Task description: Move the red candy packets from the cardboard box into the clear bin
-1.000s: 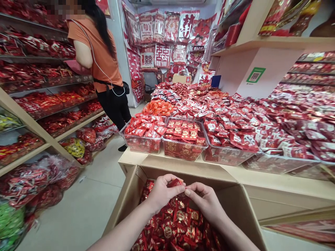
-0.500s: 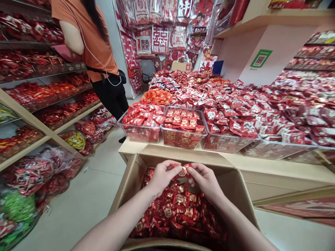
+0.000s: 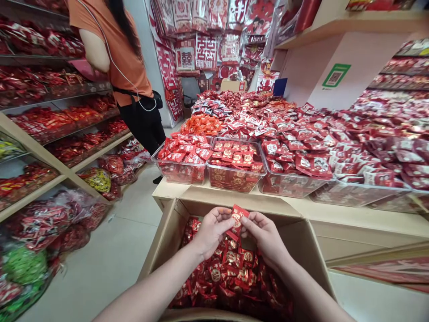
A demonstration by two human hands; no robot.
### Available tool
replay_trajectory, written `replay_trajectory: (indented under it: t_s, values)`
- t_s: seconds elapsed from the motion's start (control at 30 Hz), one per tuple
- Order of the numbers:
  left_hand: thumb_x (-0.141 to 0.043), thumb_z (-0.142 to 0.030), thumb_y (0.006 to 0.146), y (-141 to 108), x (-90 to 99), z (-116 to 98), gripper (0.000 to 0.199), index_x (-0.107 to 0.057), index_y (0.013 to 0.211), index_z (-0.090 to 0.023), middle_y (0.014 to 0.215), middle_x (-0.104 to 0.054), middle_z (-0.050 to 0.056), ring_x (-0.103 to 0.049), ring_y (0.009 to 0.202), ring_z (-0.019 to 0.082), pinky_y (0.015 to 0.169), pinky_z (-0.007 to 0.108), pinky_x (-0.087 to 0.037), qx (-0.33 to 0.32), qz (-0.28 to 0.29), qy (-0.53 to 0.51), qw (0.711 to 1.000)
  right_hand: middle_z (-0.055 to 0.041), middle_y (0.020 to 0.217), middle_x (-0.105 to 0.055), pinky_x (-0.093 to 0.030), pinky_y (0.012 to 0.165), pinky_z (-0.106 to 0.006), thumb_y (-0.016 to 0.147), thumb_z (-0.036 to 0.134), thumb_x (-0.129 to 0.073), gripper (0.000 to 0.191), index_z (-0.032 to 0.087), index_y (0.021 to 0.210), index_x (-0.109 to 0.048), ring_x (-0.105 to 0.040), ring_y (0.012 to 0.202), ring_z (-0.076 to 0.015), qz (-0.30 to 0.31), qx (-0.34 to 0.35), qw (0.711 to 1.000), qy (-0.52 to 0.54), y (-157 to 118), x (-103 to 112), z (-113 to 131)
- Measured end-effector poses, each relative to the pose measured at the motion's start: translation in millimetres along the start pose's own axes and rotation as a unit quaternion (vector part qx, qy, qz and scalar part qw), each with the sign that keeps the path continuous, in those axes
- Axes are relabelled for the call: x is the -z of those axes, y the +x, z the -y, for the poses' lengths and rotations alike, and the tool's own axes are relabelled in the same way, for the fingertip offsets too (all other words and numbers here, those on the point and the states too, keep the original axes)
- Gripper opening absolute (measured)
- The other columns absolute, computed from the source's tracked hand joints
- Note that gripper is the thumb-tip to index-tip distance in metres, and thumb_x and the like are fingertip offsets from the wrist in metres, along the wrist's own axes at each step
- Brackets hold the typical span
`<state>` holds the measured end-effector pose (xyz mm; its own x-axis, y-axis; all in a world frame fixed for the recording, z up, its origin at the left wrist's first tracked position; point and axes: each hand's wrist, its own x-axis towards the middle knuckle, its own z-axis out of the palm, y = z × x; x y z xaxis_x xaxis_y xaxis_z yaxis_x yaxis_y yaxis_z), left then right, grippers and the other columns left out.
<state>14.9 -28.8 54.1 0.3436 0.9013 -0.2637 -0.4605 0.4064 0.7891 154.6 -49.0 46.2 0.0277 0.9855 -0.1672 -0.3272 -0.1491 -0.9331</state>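
Note:
Between my two hands is a red wrapped candy [image 3: 237, 216] with gold print, tilted so that one end points up. My left hand [image 3: 214, 229] pinches it at its left side, thumb on the front. From the right, my right hand [image 3: 263, 230] pinches its edge between thumb and fingers. Both hands are above an open cardboard box [image 3: 161, 243], inside its rim. Below them, the box holds a heap of similar red and gold wrapped candies [image 3: 231, 273]. My forearms cover parts of the box's sides.
Beyond the box, a wooden counter [image 3: 208, 191] carries clear plastic bins [image 3: 234, 172] full of red packets. A person in an orange top [image 3: 124, 58] stands at the left by shelves [image 3: 43, 96] of packets. Filled plastic bags [image 3: 63, 212] lie on the floor at left.
The candy has turned from lying level between my fingers to a tilted, more upright position. My hands stay in nearly the same place over the box.

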Motion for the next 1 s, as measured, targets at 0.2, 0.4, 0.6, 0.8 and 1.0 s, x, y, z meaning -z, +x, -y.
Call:
replay_trajectory:
  t_s: [0.2, 0.4, 0.6, 0.8, 1.0]
  values:
    - [-0.066, -0.012, 0.06, -1.5, -9.2, -0.8, 0.024, -0.046, 0.072, -0.015, 0.069, -0.055, -0.002, -0.051, 0.063, 0.007, 0.062, 0.02, -0.041, -0.032, -0.056, 0.005, 0.998, -0.005, 0.086, -0.058, -0.049, 0.054, -0.024, 0.071, 0.031, -0.06, 0.027, 0.019, 0.09, -0.046, -0.057, 0.068, -0.0132, -0.039, 0.149, 0.977, -0.151, -3.8, -5.5, -5.8]
    - [-0.063, -0.016, 0.061, -4.6, -21.3, -12.8, 0.024, -0.039, 0.062, -0.016, 0.058, -0.05, -0.004, -0.045, 0.054, 0.006, 0.051, 0.017, -0.034, -0.007, -0.059, 0.016, 0.998, -0.0117, 0.107, -0.055, -0.047, 0.078, -0.038, 0.075, 0.021, -0.055, 0.032, 0.017, 0.106, -0.049, -0.052, 0.095, -0.0214, 0.041, 0.427, 0.72, -0.546, -16.4, -6.9, 7.2]
    - [-0.053, -0.032, 0.073, 4.9, -34.1, -45.2, 0.02, -0.041, 0.067, -0.018, 0.064, -0.053, -0.002, -0.051, 0.057, 0.009, 0.055, 0.023, -0.041, -0.008, 0.042, 0.131, 0.99, -0.0119, 0.097, -0.062, -0.045, 0.078, -0.034, 0.079, 0.009, -0.045, 0.02, 0.012, 0.097, -0.053, -0.054, 0.093, -0.0191, 0.042, 0.542, 0.584, -0.602, -8.0, 4.2, 45.1]
    - [-0.038, -0.03, 0.081, 101.3, -49.7, -107.6, 0.028, -0.055, 0.098, -0.017, 0.11, -0.055, 0.008, -0.046, 0.106, 0.019, 0.093, 0.036, -0.031, -0.383, 0.135, 0.596, 0.693, -0.0066, 0.086, -0.064, -0.043, 0.072, -0.029, 0.079, 0.019, -0.047, 0.01, 0.016, 0.081, -0.056, -0.055, 0.078, -0.0164, -0.124, 0.531, 0.569, -0.616, 76.4, 25.7, 121.8]
    - [-0.018, -0.048, 0.083, 173.1, -56.5, -114.2, 0.053, -0.034, 0.126, -0.022, 0.137, -0.028, 0.004, -0.018, 0.125, 0.029, 0.098, 0.053, -0.01, -0.244, 0.178, 0.802, 0.516, -0.0061, 0.074, -0.062, -0.036, 0.063, -0.024, 0.082, 0.023, -0.04, 0.019, 0.017, 0.077, -0.057, -0.051, 0.076, -0.0169, -0.108, 0.358, 0.505, -0.777, 142.7, 26.8, 139.5]
